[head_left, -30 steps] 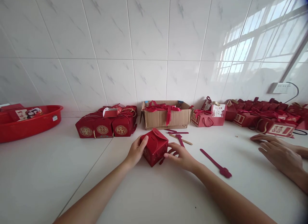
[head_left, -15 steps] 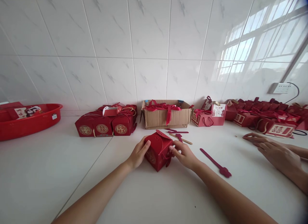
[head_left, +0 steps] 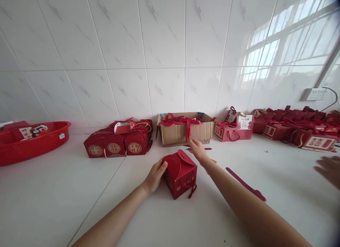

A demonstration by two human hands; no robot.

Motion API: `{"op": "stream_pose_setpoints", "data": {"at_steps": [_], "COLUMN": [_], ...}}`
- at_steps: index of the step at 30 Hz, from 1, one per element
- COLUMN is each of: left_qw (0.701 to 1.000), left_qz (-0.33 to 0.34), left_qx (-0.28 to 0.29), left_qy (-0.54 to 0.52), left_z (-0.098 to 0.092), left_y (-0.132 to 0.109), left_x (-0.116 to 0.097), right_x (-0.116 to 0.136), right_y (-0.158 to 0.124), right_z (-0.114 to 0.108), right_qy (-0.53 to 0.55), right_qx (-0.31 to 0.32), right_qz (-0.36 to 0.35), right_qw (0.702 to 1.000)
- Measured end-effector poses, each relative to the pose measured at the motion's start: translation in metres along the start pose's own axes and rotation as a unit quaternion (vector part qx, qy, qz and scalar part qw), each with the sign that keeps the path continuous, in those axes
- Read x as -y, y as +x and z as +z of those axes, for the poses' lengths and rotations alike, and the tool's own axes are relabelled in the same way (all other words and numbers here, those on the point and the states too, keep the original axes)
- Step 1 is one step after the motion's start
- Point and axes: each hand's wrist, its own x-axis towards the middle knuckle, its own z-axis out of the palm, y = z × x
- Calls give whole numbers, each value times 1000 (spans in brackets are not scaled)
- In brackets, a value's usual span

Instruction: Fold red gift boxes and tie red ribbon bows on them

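A red gift box [head_left: 177, 176] with a curved top flap and a dark red cord at its right side stands on the white table. My left hand [head_left: 155, 173] grips the box's left side, thumb on the top edge. Beyond the box, my right hand [head_left: 197, 150] is off it, near the front of the cardboard box [head_left: 172, 134], which holds red ribbons [head_left: 180, 120]. Its fingers look bent together over the flat strips; whether they hold one is unclear. A dark red strip [head_left: 244, 183] lies right of my right forearm.
Three red boxes [head_left: 114, 148] stand together at the left, beside a red basin [head_left: 34, 142]. More red boxes [head_left: 276, 130] line the wall at the right. Another person's hand [head_left: 328, 169] is blurred at the right edge.
My right hand has let go of the box and moved forward to the strips. My left hand stays on the box. The other person's hands have shifted right, mostly out of view.
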Motion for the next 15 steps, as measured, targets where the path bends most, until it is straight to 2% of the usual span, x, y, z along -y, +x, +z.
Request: {"op": "stream_pose_setpoints", "data": {"at_steps": [4,9,12,15], "left_qw": [1000,1000,1000,1000], "left_qz": [-6,-3,-5,-11], "left_qx": [3,6,4,2], "left_qy": [3,-2,0,4], "left_z": [0,-1,-2,-2], "left_y": [1,2,2,1], "left_x": [0,3,3,1], "right_x": [-8,-7,2,24], "right_y": [16,14,12,11], "right_z": [11,9,5,0], "right_qy": [108,195,224,241], "right_qx": [-36,22,28,5], "right_qz": [62,95,100,98], "right_qw": [992,976,969,966]}}
